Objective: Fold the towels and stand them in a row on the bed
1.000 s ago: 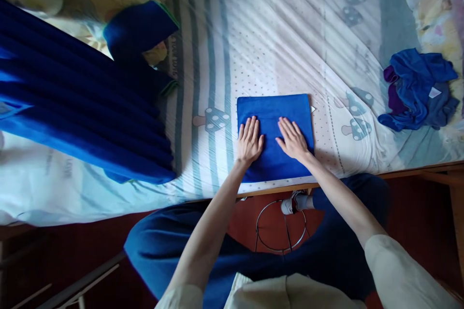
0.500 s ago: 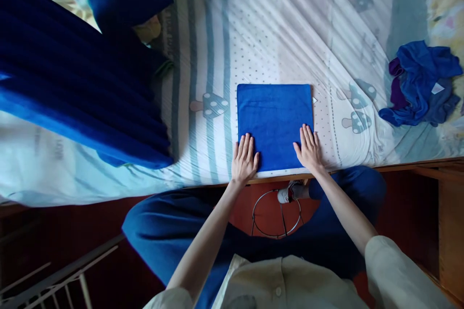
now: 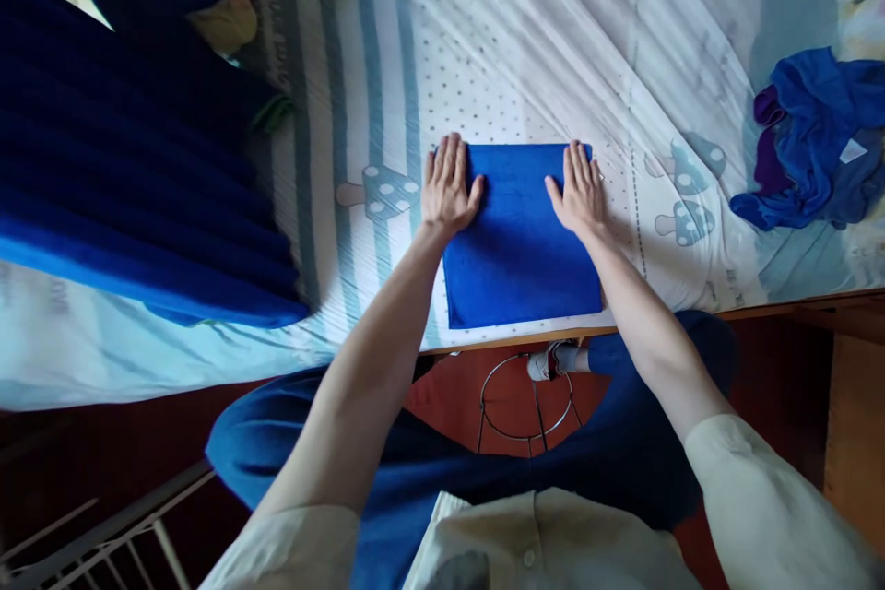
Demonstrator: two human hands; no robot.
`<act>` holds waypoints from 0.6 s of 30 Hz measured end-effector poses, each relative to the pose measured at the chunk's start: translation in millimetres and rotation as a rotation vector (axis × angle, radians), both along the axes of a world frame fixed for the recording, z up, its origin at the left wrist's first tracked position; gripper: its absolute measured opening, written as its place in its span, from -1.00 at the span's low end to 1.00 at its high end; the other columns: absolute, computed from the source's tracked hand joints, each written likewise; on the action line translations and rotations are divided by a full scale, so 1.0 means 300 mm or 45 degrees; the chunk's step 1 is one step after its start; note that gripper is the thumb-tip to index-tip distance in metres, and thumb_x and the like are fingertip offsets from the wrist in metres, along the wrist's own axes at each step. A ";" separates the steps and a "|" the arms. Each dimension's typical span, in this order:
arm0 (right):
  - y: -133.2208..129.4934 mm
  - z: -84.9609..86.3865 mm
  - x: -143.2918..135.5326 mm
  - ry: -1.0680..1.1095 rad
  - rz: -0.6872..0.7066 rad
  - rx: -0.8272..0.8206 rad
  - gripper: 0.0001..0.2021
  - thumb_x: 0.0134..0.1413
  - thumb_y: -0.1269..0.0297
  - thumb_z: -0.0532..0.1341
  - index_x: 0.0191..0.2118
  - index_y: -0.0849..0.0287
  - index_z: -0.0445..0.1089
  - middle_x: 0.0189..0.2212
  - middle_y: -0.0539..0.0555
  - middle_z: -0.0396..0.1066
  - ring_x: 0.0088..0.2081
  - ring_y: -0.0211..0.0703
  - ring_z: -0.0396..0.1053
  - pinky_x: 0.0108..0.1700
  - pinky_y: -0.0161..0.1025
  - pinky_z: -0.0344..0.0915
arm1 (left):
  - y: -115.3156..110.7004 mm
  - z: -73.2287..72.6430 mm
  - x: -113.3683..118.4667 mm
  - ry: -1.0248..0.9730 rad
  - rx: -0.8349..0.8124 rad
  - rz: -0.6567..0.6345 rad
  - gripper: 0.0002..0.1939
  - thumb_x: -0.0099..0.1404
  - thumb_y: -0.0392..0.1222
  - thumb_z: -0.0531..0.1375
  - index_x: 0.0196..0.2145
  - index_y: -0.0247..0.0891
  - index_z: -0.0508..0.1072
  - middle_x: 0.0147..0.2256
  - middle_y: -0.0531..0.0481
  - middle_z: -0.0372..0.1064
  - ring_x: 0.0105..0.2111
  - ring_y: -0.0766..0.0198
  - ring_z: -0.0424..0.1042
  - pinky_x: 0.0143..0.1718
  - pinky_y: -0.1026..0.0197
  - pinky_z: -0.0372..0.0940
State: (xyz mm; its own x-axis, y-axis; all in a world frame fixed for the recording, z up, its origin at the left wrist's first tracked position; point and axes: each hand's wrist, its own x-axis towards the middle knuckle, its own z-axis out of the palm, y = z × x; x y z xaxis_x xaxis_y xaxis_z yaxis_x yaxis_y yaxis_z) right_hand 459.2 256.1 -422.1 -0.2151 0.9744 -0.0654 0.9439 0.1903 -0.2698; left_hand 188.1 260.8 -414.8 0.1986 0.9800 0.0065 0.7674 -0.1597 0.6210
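Observation:
A flat blue square cloth [image 3: 522,249] lies on the patterned bedsheet near the bed's front edge. My left hand [image 3: 448,186] rests flat over its far left corner, fingers pointing away and thumb spread. Over the far right corner lies my right hand [image 3: 578,189], palm down with the thumb apart. Neither hand grips anything. A small white tag shows beside the right hand's fingers.
Blue fabric in long folds [image 3: 138,175] covers the left side of the bed. At the right is a crumpled pile of blue and purple cloth [image 3: 820,143]. A wire ring stand [image 3: 529,436] is on the red floor below the bed edge.
Both hands have slid away from me, from the near part of the cloth to its far corners. The view has shifted slightly.

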 end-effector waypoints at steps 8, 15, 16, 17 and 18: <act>-0.228 0.082 -0.091 0.023 0.056 -0.015 -0.28 0.45 0.10 -0.13 0.53 0.31 -0.41 0.53 0.17 -0.38 0.53 0.13 -0.48 0.50 0.25 -0.43 | -0.265 0.049 0.125 -0.012 -0.012 -0.030 -0.22 0.48 0.14 -0.05 0.47 -0.37 -0.03 0.49 -0.18 -0.25 0.49 0.01 -0.43 0.48 -0.15 -0.45; -0.650 0.103 0.010 0.055 0.033 -0.094 -0.33 0.45 0.12 -0.15 0.53 0.30 -0.28 0.52 0.18 -0.23 0.52 0.02 -0.28 0.52 0.13 -0.32 | -0.723 0.063 0.049 0.118 -0.065 0.010 -0.33 0.52 0.01 -0.10 0.45 -0.36 0.05 0.47 -0.21 -0.15 0.49 0.02 -0.25 0.48 -0.13 -0.31; -0.677 0.104 0.041 0.064 0.023 -0.085 -0.33 0.45 0.12 -0.14 0.53 0.31 -0.26 0.51 0.20 -0.21 0.52 0.02 -0.26 0.51 0.12 -0.31 | -0.763 0.067 0.012 0.135 -0.067 0.029 -0.33 0.52 0.02 -0.10 0.45 -0.37 0.05 0.47 -0.23 -0.14 0.48 0.02 -0.23 0.48 -0.13 -0.28; -0.701 0.107 0.070 0.071 0.018 -0.077 -0.33 0.45 0.12 -0.14 0.52 0.31 -0.23 0.51 0.21 -0.18 0.52 0.01 -0.23 0.51 0.11 -0.30 | -0.799 0.073 -0.023 0.146 -0.071 0.037 -0.33 0.52 0.02 -0.09 0.45 -0.38 0.05 0.46 -0.24 -0.13 0.48 0.02 -0.21 0.48 -0.12 -0.25; -0.725 0.111 0.096 0.077 0.013 -0.069 -0.34 0.45 0.12 -0.13 0.52 0.31 -0.19 0.50 0.22 -0.14 0.51 0.01 -0.20 0.51 0.11 -0.27 | -0.832 0.078 -0.056 0.155 -0.076 0.038 -0.33 0.52 0.02 -0.09 0.45 -0.38 0.06 0.46 -0.26 -0.11 0.48 0.02 -0.18 0.47 -0.12 -0.22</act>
State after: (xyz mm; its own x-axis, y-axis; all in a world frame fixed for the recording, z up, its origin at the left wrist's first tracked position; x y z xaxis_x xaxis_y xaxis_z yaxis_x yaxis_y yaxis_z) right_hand 487.9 38.7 -388.8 -0.2301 0.9675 -0.1045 0.9236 0.1832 -0.3367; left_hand 171.2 11.2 -391.3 0.1654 0.9834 -0.0742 0.8416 -0.1015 0.5304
